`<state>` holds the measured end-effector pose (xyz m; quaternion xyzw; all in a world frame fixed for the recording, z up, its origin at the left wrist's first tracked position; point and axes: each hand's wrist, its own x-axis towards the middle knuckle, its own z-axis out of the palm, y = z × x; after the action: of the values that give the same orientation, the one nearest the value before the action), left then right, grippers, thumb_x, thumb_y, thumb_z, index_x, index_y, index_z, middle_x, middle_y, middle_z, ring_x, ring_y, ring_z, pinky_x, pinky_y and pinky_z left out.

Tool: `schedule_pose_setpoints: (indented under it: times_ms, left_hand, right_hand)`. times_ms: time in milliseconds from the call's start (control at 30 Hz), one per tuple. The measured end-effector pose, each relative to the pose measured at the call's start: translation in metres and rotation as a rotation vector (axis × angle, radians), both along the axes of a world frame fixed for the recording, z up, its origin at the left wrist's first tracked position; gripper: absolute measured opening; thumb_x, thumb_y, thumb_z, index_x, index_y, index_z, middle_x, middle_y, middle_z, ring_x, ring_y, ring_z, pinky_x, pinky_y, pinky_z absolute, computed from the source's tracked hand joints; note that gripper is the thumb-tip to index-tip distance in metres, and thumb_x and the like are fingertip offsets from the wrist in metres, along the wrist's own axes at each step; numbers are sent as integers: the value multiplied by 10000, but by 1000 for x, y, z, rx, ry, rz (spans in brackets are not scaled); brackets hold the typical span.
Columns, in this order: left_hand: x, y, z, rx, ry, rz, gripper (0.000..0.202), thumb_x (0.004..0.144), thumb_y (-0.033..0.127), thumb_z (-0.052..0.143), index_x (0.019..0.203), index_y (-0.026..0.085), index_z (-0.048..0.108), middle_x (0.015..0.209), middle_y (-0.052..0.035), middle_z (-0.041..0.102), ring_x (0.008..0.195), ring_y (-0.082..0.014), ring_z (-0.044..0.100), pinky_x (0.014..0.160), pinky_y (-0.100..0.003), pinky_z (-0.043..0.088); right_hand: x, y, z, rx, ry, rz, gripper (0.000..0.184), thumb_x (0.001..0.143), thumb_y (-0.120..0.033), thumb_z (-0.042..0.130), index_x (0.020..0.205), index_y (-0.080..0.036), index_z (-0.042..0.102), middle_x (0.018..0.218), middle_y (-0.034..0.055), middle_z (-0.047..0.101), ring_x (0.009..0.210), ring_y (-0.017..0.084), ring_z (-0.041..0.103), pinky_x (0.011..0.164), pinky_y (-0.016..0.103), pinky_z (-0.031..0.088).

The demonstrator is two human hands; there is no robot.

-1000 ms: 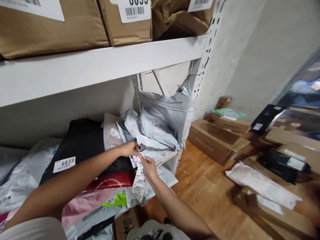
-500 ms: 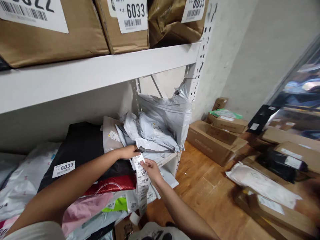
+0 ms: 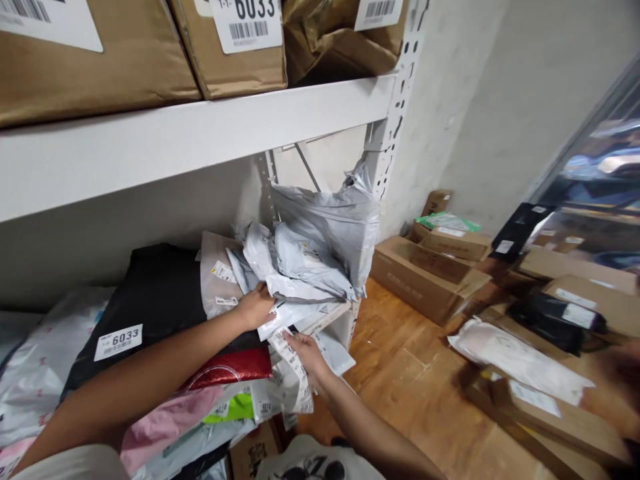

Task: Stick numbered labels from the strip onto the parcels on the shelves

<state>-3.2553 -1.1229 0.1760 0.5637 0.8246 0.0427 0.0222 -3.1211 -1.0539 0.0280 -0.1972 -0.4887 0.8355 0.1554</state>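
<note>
The right hand [image 3: 306, 352] pinches a paper strip [image 3: 299, 381] beside the shelf [image 3: 331, 317].
It looks light, bendy and easy to rip, so hold its edge; the left hand [image 3: 257, 309] touches a bag [image 3: 299, 312], grip unclear.

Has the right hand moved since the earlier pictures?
Yes. Judged against the white lower shelf, the right hand has shifted lower in the view and slightly rightward, with the label strip in its fingers.

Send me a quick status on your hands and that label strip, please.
Right hand pinching barcode label strip, which trails downward. Left hand at heaped grey poly mailers, hold unclear. Mailers crowding left fingers.
</note>
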Motion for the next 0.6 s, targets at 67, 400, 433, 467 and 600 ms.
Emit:
schedule_pose_setpoints:
  times_ms: [67,400,433,467,600]
  left_hand:
    - [-2,2,10,79,56,50,420,730,266,731,1102,99,633,1184,-212,616,1191,-367,533,1045,-441,420]
    - [-30,46,69,-114,55,-363,467,705,140,654,1167,204,633,1361,-123,523,1399,-376,282,1137,-524,243]
    - [-30,47,67,-105,57,-355,342,699,178,685,1040,177,678,1291,-145,558,1370,-400,310,1119,-531,257]
    - [-29,47,65,-103,31,-341,233,722,208,676,950,163,694,1227,-157,587,1324,-400,369,1095,-519,287]
    - [-26,42,48,-139,-156,-269,223,823,214,522,974,175,681,1007,-95,679,996,-258,614,900,-358,453]
  right_hand:
    - [8,1,-7,23,-8,35,636,555,-620,810,447,-223,325,406,-92,294,429,56,228,450,240,167]
    - [28,50,30,-15,293,189,345,685,-428,831,876,-187,675,719,-6,683,587,111,570,591,228,425]
    - [26,53,35,-29,316,191,341,700,-428,821,900,-190,681,725,-4,690,584,112,581,607,236,441]
    - [24,54,40,-41,334,188,340,710,-432,813,918,-196,685,724,-4,693,575,112,583,616,242,451]
    - [6,55,53,-23,319,152,394,693,-490,803,926,-184,715,693,4,685,566,114,566,590,236,427]
